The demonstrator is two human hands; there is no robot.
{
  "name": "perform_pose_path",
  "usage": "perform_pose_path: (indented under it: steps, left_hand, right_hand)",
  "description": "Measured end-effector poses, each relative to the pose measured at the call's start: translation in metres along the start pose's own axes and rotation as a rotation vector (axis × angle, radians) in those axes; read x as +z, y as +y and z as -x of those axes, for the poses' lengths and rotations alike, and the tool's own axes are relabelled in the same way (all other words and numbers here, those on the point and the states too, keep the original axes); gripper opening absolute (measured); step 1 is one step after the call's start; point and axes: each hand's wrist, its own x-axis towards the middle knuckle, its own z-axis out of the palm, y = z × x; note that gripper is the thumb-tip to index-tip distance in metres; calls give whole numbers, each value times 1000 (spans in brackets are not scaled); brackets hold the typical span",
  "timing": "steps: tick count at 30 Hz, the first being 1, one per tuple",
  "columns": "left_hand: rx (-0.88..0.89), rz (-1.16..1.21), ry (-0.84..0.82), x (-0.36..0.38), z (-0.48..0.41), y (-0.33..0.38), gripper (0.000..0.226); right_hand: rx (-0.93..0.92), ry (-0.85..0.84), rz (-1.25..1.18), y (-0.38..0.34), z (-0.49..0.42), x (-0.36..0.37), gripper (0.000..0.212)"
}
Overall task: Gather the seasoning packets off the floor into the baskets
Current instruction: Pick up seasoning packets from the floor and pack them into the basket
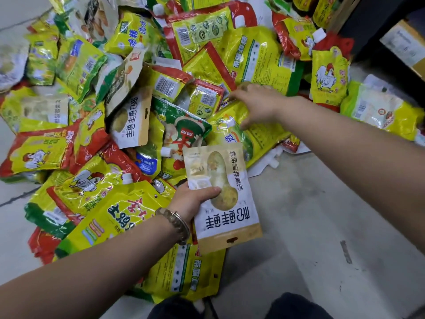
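Note:
A big heap of seasoning packets (pixel 142 93), mostly yellow, red and green, covers the floor across the left and top of the view. My left hand (pixel 193 199) grips a beige and white packet (pixel 226 210) by its left edge, held above the pile. A matching beige packet (pixel 131 125) lies in the heap further left. My right hand (pixel 257 104) reaches over the pile with fingers spread, touching a yellow packet with a chicken print (pixel 239 132). No basket is in view.
Bare grey floor (pixel 322 226) spans the lower right. A dark shelf unit (pixel 368 26) with a cardboard box (pixel 404 42) stands at the top right. My knees in dark trousers (pixel 296 307) show at the bottom edge.

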Motion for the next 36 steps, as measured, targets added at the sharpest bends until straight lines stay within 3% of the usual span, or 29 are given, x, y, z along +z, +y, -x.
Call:
perform_pose_path:
  steps: [3,7,10,12,15,20,22,26,32,35,36]
  left_hand:
    - [7,5,-2,-4,-7,-2,26]
    - [4,8,-12,-4,-17,-6,25]
    - [-27,67,3,-1,-18,2,39]
    - [-72,85,1,2,-8,11,44]
    - [-135,113,-22,12,30,38,31]
    - [-154,40,-132,48,126,110,50]
    - [-130,-27,-185,67,171,141,42]
    - [-48,-206,-279,107,254,181,50]
    - [102,-489,-410,186,344,167,30]
    - [63,-546,-513,239,376,131,5]
    - [27,-555,-543,257,385,116,11]
  right_hand:
    - [33,-4,167,1,-5,-2,92]
    - [89,-60,246,10,8,6,58]
    - [177,53,194,21,29,7,39]
    - [291,109,18,26,52,5,34]
    - [497,193,-425,31,98,-5,36]
    - [786,291,-807,14,210,-53,52]
    - [886,356,-1013,2,266,-83,45]
    - [1009,563,-1328,-21,384,-145,31]
    - [1199,892,-1349,-45,546,-188,24]
    - [1342,1065,-1314,-37,622,-166,23]
    - [1414,1118,-1312,-32,647,-154,24]
